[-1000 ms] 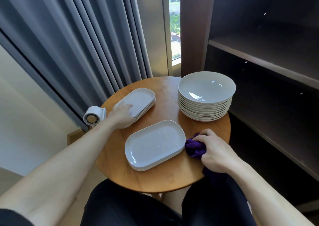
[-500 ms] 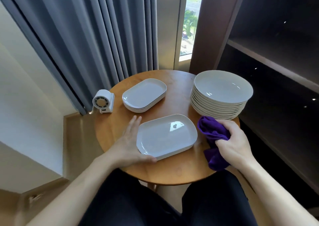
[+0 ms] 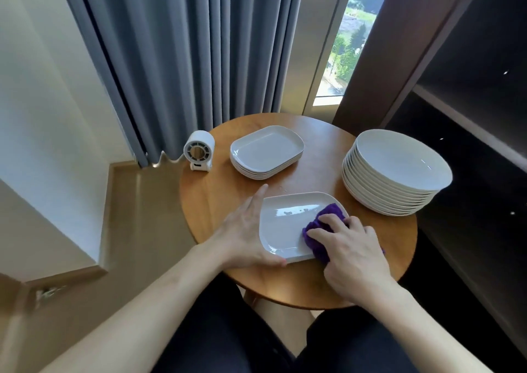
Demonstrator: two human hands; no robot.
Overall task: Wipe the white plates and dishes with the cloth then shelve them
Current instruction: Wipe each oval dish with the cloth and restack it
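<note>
A white rectangular plate lies at the near side of the round wooden table. My left hand grips its left edge, thumb under the near rim. My right hand presses a purple cloth onto the plate's right half. A stack of several white rectangular plates sits at the back of the table. A tall stack of several white round bowls stands at the right side.
A small white fan with a coiled cable stands at the table's left rear edge. Grey curtains hang behind. A dark wooden shelf unit with open shelves rises at the right. My dark-trousered legs sit below the table.
My right hand brought the purple cloth from beside the plate onto its right half. My left hand stays at the plate's left edge. The view tilted upward slightly.
</note>
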